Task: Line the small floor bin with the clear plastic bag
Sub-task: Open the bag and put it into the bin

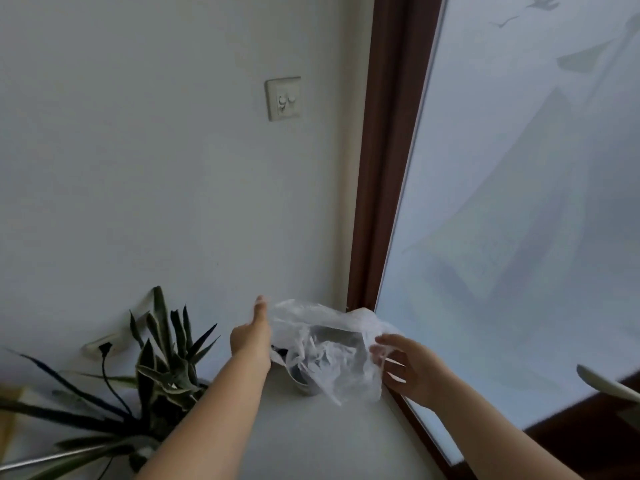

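A clear plastic bag [329, 344] is spread open between my two hands in the lower middle of the head view. My left hand [252, 336] grips its left edge, thumb pointing up. My right hand [403, 367] holds its right side, with film draped over the fingers. Beneath and partly behind the bag stands the small floor bin [302, 382]. Only its dark rim and lower left wall show through the plastic. The bag hangs over the bin's mouth; I cannot tell whether it reaches inside.
A spiky potted plant [162, 368] stands left of the bin, close to my left forearm. A wall socket with a black plug [104, 348] sits behind it. A brown door frame [381, 168] and frosted glass door [519, 202] rise at right.
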`<control>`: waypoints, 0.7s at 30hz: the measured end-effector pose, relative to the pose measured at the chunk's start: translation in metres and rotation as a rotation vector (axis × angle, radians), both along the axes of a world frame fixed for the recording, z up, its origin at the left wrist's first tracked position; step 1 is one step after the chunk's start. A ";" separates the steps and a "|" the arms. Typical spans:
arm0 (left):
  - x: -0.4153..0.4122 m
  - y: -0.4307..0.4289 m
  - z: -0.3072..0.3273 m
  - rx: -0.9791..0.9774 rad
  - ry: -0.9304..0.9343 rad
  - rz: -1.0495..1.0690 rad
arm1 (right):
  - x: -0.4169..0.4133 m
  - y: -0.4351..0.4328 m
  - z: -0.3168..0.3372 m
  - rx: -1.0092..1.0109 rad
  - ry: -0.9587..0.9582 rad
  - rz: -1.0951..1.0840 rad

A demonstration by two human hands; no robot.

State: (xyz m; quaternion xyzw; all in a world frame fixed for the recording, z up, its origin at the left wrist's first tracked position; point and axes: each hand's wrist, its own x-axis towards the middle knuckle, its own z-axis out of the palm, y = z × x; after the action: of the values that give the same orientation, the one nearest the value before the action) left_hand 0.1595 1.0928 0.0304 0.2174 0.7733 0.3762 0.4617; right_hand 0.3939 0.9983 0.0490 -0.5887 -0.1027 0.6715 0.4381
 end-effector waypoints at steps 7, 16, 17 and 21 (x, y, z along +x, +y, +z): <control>0.013 0.034 -0.035 -0.051 -0.741 0.230 | 0.022 0.054 -0.019 -0.024 0.247 0.085; -0.034 0.106 -0.065 -0.193 -0.491 -0.115 | 0.023 0.151 -0.050 0.003 0.450 0.031; -0.041 0.111 -0.065 -0.216 -0.471 -0.154 | 0.023 0.161 -0.054 0.006 0.446 0.024; -0.067 0.122 -0.071 -0.272 -0.551 -0.428 | 0.020 0.188 -0.072 0.019 0.337 0.016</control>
State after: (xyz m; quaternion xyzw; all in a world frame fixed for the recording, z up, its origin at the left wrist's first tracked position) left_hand 0.0920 1.2152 -0.0408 0.2013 0.6000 0.2094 0.7454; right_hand 0.4137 1.1861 -0.0230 -0.4627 -0.0386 0.7632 0.4494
